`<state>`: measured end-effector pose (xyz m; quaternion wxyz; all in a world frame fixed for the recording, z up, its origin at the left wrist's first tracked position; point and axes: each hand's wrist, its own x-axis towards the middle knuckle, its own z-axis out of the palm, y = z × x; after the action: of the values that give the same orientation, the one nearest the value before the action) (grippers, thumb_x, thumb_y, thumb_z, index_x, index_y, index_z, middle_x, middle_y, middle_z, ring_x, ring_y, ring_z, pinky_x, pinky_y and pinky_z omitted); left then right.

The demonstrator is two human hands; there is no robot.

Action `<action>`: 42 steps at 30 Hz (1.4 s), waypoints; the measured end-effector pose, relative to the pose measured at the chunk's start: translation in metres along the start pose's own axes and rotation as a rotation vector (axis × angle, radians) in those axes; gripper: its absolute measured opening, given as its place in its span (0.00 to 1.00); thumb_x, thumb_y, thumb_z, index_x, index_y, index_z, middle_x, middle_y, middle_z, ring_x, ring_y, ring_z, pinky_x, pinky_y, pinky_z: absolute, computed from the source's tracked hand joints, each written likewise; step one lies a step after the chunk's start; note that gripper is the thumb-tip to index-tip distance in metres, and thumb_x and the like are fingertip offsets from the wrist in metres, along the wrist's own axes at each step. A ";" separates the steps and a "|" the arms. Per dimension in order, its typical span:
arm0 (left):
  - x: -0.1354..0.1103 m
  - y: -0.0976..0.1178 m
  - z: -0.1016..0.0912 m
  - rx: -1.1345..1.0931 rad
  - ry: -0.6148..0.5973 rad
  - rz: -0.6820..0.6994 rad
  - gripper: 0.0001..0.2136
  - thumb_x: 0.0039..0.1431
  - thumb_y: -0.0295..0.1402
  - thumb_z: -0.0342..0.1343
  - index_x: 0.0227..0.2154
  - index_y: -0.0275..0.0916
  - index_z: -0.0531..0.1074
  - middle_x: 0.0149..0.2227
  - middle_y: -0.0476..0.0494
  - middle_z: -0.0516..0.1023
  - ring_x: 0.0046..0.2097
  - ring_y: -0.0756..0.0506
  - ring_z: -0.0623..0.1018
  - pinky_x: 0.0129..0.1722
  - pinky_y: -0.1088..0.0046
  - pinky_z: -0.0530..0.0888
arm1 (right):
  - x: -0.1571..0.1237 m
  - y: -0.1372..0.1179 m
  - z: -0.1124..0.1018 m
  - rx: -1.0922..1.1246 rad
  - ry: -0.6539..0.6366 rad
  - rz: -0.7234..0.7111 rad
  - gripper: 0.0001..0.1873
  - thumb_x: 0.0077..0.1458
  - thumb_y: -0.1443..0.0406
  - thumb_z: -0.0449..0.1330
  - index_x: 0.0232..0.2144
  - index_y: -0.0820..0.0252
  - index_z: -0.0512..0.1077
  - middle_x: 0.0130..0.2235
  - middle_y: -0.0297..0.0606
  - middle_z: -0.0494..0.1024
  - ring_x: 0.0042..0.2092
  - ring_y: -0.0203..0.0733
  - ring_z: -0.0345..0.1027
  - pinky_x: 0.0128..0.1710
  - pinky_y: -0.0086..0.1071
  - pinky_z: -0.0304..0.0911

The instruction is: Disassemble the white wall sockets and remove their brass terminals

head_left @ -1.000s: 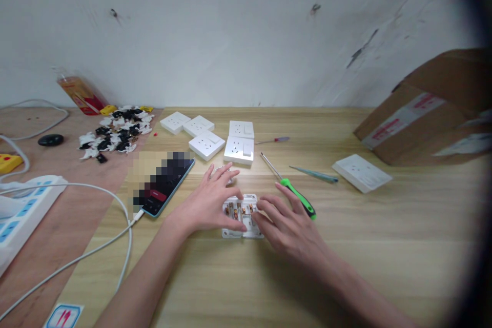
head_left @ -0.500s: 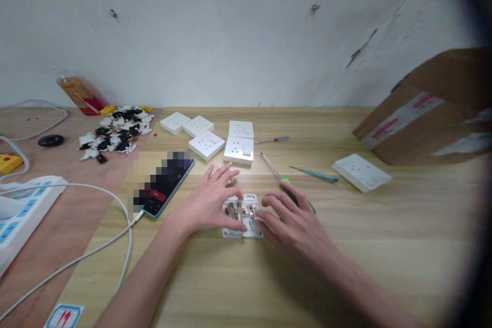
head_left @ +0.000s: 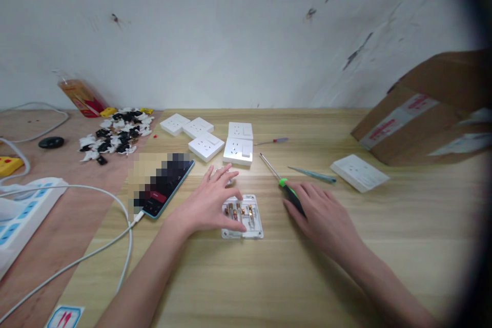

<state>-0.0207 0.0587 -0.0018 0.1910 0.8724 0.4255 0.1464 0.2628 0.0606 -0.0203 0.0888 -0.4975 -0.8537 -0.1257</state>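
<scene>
The left hand (head_left: pixel 213 200) rests over an opened white housing (head_left: pixel 257 225), its fingers spread and bent forward; the thumb and forefinger stand apart, spanning the left portion of the housing. Brass-coloured contacts (head_left: pixel 250 210) are visible inside, just to the right of the left hand's thumb and forefinger. A small part (head_left: pixel 231 181), mostly hidden, lies beneath the other fingers of this hand. The right hand (head_left: pixel 313 205) lies about the black and green handle of a screwdriver (head_left: pixel 291 196), the thumb on the near side and the fingers on the far side; whether the grip is firm cannot be told. The shaft points away from the right hand, forward and to its left. Just beyond the right hand is a slender teal tool (head_left: pixel 315 175); farther off is a small screwdriver with a purplish handle (head_left: pixel 280 140). Five white sockets (head_left: pixel 206 146) lie grouped on the counter (head_left: pixel 246 287) beyond the left hand, another socket (head_left: pixel 360 173) to the right of the right hand, and a phone (head_left: pixel 169 192) left of the left hand.
</scene>
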 end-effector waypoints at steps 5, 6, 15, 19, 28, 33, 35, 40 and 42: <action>0.000 0.000 0.000 -0.023 0.010 -0.001 0.24 0.43 0.54 0.65 0.39 0.46 0.75 0.65 0.41 0.58 0.68 0.33 0.50 0.65 0.43 0.44 | 0.000 0.007 -0.003 0.174 0.039 0.057 0.17 0.62 0.61 0.51 0.51 0.59 0.67 0.44 0.44 0.77 0.43 0.49 0.72 0.39 0.39 0.66; 0.000 0.000 0.000 -0.024 0.011 -0.001 0.23 0.44 0.55 0.64 0.39 0.46 0.75 0.65 0.41 0.59 0.68 0.33 0.50 0.65 0.43 0.44 | 0.001 0.010 -0.006 0.241 0.083 0.091 0.17 0.62 0.60 0.52 0.51 0.58 0.67 0.45 0.44 0.77 0.44 0.48 0.72 0.40 0.39 0.66; 0.002 0.001 -0.002 0.017 0.036 0.027 0.22 0.46 0.54 0.63 0.39 0.45 0.74 0.62 0.41 0.62 0.67 0.34 0.52 0.65 0.45 0.46 | 0.027 0.029 -0.034 0.416 0.381 0.243 0.16 0.60 0.57 0.55 0.48 0.59 0.70 0.42 0.44 0.77 0.41 0.48 0.72 0.40 0.39 0.66; 0.005 0.002 -0.010 0.103 0.222 -0.017 0.12 0.58 0.44 0.57 0.41 0.44 0.71 0.57 0.43 0.68 0.63 0.39 0.62 0.64 0.51 0.52 | 0.023 0.024 -0.018 0.326 0.352 0.204 0.15 0.62 0.59 0.54 0.47 0.59 0.71 0.41 0.42 0.76 0.40 0.44 0.72 0.36 0.34 0.65; -0.006 -0.022 -0.024 0.220 0.294 -0.248 0.12 0.61 0.39 0.53 0.46 0.44 0.70 0.50 0.42 0.72 0.52 0.38 0.71 0.54 0.54 0.64 | 0.013 -0.002 -0.001 0.031 0.083 0.130 0.14 0.62 0.60 0.52 0.46 0.56 0.71 0.41 0.39 0.76 0.33 0.42 0.73 0.23 0.32 0.56; -0.010 -0.027 -0.026 0.273 0.196 -0.275 0.22 0.55 0.49 0.57 0.48 0.42 0.71 0.47 0.41 0.73 0.51 0.36 0.71 0.54 0.51 0.63 | 0.014 -0.003 0.000 0.057 0.038 0.108 0.13 0.62 0.62 0.51 0.47 0.56 0.70 0.41 0.40 0.76 0.38 0.44 0.73 0.25 0.32 0.58; -0.011 -0.028 -0.026 0.307 0.178 -0.297 0.24 0.52 0.52 0.59 0.46 0.41 0.72 0.44 0.41 0.74 0.49 0.35 0.71 0.52 0.51 0.64 | 0.013 -0.001 0.001 0.063 0.039 0.111 0.14 0.62 0.61 0.51 0.47 0.56 0.69 0.41 0.39 0.76 0.40 0.45 0.73 0.27 0.33 0.59; -0.011 -0.031 -0.025 0.324 0.174 -0.335 0.18 0.53 0.49 0.59 0.40 0.40 0.75 0.40 0.41 0.75 0.47 0.35 0.72 0.49 0.51 0.64 | 0.011 0.001 0.000 0.069 0.034 0.118 0.14 0.61 0.60 0.52 0.48 0.56 0.69 0.41 0.39 0.76 0.41 0.45 0.72 0.30 0.33 0.60; -0.009 -0.031 -0.025 0.306 0.181 -0.310 0.16 0.54 0.45 0.60 0.40 0.39 0.75 0.39 0.42 0.76 0.46 0.35 0.72 0.49 0.52 0.64 | 0.012 0.002 -0.001 0.070 0.049 0.125 0.14 0.61 0.58 0.52 0.46 0.56 0.70 0.40 0.39 0.76 0.40 0.46 0.72 0.30 0.34 0.60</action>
<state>-0.0581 0.0740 0.0048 0.0377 0.7987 0.5870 0.1269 0.2582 0.0712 -0.0160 0.1347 -0.5430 -0.8226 -0.1020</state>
